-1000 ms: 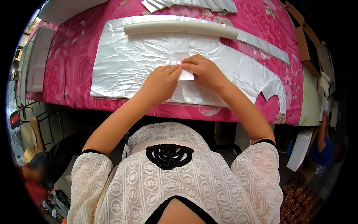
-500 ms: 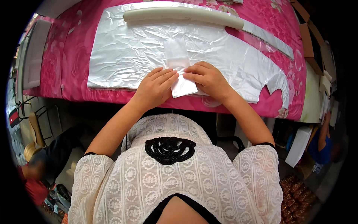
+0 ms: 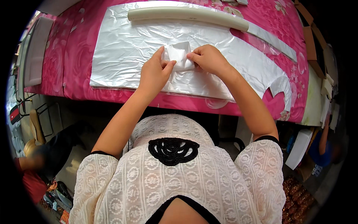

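On the right hand (image 3: 209,59), the lower fingers mostly curl out of my sight; whether the left hand (image 3: 153,72) grips the small white sheet (image 3: 178,54) or only touches it, I can't tell. Pale pieces (image 3: 241,2) far across the table (image 3: 52,71) run past the edge of view. The person in red (image 3: 33,184) has a blurred head.

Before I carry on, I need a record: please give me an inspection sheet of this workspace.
Surface: pink floral cloth.
Things: small white flimsy plastic piece over crinkled silvery-white plastic sheets.
Clutter: long beige cylindrical roll lying across the sheets.
Hands: left bare hand at the piece's left side, grip unclear; right bare hand pinching its right side.
Cables: nothing seen.
Surroundings: brown cardboard box, right; person in red, lower left; person in blue, lower right.
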Demonstrator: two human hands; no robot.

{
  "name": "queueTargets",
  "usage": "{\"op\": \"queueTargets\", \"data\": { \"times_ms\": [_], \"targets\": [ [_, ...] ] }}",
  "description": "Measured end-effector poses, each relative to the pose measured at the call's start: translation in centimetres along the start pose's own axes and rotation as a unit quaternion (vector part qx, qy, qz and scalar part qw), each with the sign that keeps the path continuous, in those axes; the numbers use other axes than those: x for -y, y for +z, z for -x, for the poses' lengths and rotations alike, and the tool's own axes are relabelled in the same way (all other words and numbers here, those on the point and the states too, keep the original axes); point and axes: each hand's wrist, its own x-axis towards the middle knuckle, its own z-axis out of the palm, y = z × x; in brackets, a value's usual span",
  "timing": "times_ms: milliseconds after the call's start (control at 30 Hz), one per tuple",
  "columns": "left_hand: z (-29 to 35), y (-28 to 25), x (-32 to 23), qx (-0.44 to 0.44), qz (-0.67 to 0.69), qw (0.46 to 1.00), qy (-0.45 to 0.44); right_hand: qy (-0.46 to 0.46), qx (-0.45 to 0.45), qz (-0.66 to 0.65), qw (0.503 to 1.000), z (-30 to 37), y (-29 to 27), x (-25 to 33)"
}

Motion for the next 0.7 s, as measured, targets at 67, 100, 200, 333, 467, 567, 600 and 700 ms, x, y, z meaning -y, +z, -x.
{"op": "queueTargets", "data": {
  "times_ms": [67,100,200,333,467,567,600,700],
  "targets": [
    [-0.3,0.0,-0.1,-0.003,-0.019,1.0,-0.002,0.002,0.006,-0.002,1.0,-0.7,0.1,-0.4],
    [-0.4,0.1,0.0,-0.004,-0.027,1.0,-0.004,0.004,0.008,-0.002,1.0,-0.9,0.1,-0.6],
    [-0.8,0.0,-0.1,0.001,-0.04,0.999,-0.01,0.009,0.006,0.005,1.0,-1.1,0.0,-0.4],
    [-1.1,-0.2,-0.1,0.017,-0.038,0.999,-0.029,-0.004,-0.016,0.039,0.999,-0.4,0.3,0.4],
    [-1.3,-0.4,-0.6,0.03,-0.018,0.998,-0.049,0.009,0.008,0.025,1.0,-1.2,0.0,0.2],
    [-1.1,-1.0,-1.5,0.04,-0.033,0.997,-0.056,0.013,0.026,0.038,0.999,-1.7,-0.3,0.3],
    [-0.5,-1.2,-2.3,0.032,-0.053,0.997,-0.041,0.015,0.032,0.045,0.998,-1.7,-0.4,0.3],
    [-0.3,-0.4,-1.6,-0.05,-0.205,0.963,0.171,0.026,0.047,0.027,0.998,-1.8,-0.7,0.6]
  ]
}}
